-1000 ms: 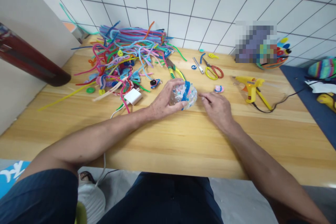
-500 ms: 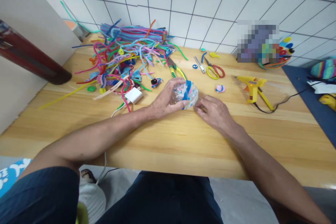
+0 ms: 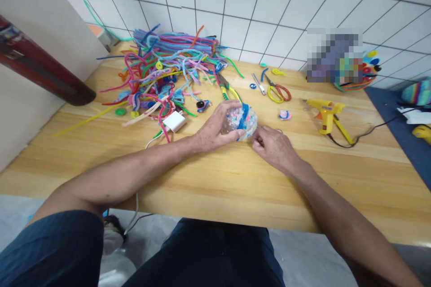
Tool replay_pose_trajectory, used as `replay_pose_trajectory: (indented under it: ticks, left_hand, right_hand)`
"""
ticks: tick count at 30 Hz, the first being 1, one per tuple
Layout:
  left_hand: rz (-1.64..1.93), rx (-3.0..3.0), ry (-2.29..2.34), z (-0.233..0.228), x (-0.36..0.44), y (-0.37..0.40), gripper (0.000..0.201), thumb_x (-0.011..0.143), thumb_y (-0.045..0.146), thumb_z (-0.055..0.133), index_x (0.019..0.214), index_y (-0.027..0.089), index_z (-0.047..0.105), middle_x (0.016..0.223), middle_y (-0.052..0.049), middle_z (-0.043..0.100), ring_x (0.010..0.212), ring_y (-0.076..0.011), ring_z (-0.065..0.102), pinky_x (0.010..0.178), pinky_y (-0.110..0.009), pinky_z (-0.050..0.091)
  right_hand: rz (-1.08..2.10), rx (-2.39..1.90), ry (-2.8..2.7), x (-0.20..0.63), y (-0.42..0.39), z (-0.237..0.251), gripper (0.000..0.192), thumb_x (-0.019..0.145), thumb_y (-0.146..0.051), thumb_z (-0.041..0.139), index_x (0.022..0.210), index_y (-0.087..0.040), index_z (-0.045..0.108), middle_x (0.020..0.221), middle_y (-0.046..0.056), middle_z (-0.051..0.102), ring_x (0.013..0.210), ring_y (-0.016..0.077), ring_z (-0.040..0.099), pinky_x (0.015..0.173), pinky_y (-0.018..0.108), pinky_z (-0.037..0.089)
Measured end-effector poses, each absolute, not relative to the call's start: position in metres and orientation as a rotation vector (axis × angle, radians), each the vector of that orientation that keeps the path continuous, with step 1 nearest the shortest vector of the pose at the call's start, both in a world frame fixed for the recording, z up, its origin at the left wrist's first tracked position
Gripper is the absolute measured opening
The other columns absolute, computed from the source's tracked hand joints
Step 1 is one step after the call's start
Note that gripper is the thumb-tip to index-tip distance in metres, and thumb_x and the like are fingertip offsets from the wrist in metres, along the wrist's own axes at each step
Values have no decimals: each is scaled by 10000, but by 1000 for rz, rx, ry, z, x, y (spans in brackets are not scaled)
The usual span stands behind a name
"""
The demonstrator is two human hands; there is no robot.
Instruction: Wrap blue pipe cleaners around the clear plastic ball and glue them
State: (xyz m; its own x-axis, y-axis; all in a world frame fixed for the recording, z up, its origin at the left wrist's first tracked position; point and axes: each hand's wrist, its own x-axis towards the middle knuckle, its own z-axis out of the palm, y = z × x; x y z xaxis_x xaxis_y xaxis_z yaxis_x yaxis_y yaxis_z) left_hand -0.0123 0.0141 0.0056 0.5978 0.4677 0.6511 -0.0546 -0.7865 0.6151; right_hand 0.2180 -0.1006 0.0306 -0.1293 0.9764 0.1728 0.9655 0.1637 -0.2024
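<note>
A clear, rounded object (image 3: 251,122) with colourful bits showing in it and a fuzzy blue band (image 3: 244,115) across it is upheld just over the wooden table. My left hand (image 3: 215,128) grips it from the left, thumb at the near side and fingers over the far side. Close against its right side, my right hand (image 3: 273,145) is closed, fingertips pinched together; whatever they may hold is hidden. Behind the object lie pliers (image 3: 225,92) with green and yellow handles, partly covered by it. A small pink and blue fuzzy piece (image 3: 284,115) rests beyond my right hand.
A tangled heap of pipe cleaners (image 3: 168,67) fills the back left, a white charger (image 3: 174,121) before it. Scissors (image 3: 278,92) and a craft knife (image 3: 259,84) lie at the back. A yellow glue gun (image 3: 326,112) with a black cord stands right. A dark red cylinder (image 3: 43,67) leans left.
The view has shifted slightly, so everything sits a little further right. My right fingers are curled a bit more beside the clear object; my left grip is unchanged.
</note>
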Motion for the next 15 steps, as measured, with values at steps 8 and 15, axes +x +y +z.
replay_pose_trajectory:
  ticks: [8,15]
  left_hand:
    - [1165,2250,278,5,-9,13,689,965,472,737,1529,251,407,1533,-194,535,1492,-359,528,1230,-600,471]
    - [1224,2274,243,7,-7,7,684,970,470,746,1518,227,416,1506,-214,555,1497,-359,524,1223,-601,486]
  right_hand:
    - [-211,-1335,-1853,209,-105,64,129,960,-151,665,900,-255,617,793,-10,677,695,175,627,738,348,518]
    - [-402,-1224,-2031,188,-103,64,108,996,-134,642,997,-241,636,907,43,739,826,213,694,739,355,529]
